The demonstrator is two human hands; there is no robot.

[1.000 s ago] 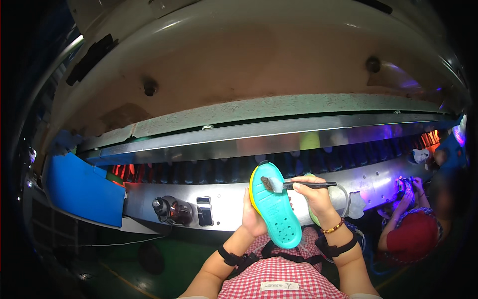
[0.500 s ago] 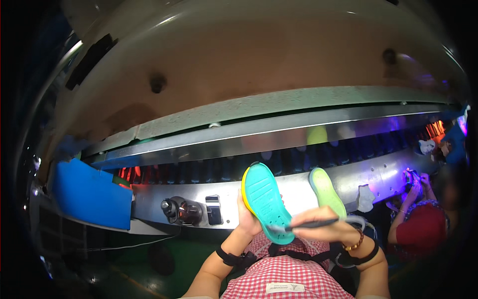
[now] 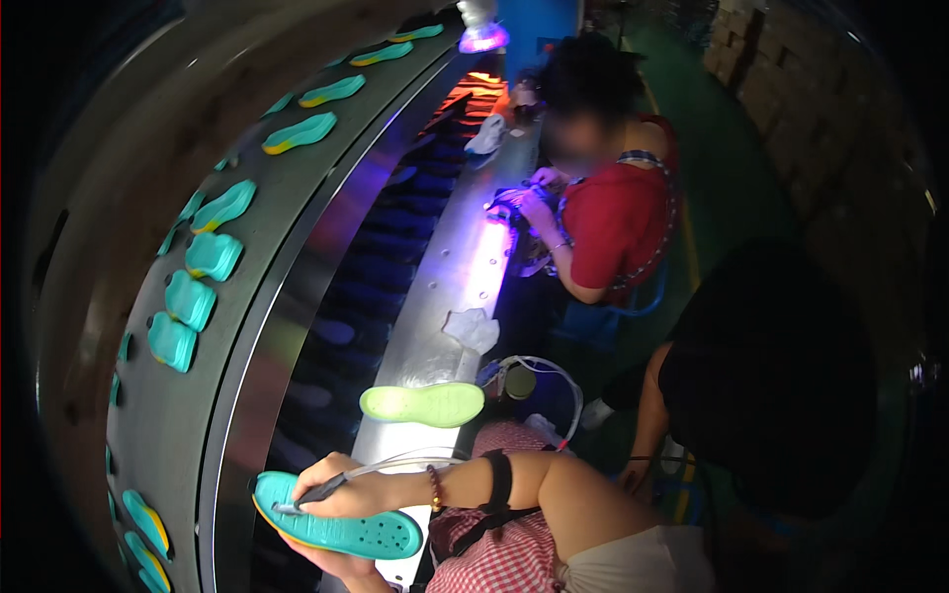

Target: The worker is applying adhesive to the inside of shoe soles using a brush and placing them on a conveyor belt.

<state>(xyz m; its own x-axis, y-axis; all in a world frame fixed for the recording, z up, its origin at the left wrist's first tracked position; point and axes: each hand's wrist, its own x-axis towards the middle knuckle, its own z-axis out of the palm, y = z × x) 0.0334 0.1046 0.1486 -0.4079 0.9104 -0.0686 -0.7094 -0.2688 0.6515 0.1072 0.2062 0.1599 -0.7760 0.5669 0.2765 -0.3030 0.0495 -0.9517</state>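
Note:
A teal shoe sole (image 3: 368, 531) with a yellow edge lies tilted at the lower left, its ribbed, holed face up. My left hand (image 3: 341, 565) grips it from below, fingers mostly hidden under it. Over the sole's far end, my right hand (image 3: 346, 491) is closed on a dark-handled brush (image 3: 324, 488), its tip at the sole's surface. A clear tube (image 3: 395, 460) runs back from that hand along my wrist. Just beyond, a lime-green sole (image 3: 423, 404) lies on the metal bench (image 3: 420, 346).
Left of the bench, a belt (image 3: 267, 217) carries several teal soles. A white cloth (image 3: 473, 329) lies farther along the bench. A co-worker in red (image 3: 628, 232) sits under purple light; another person in dark clothes (image 3: 781, 385) is at right. A round container (image 3: 519, 381) stands beside the bench.
My view has swung right along the bench. The brush tip has shifted from the sole's near end to its far end, and the sole now lies more sideways.

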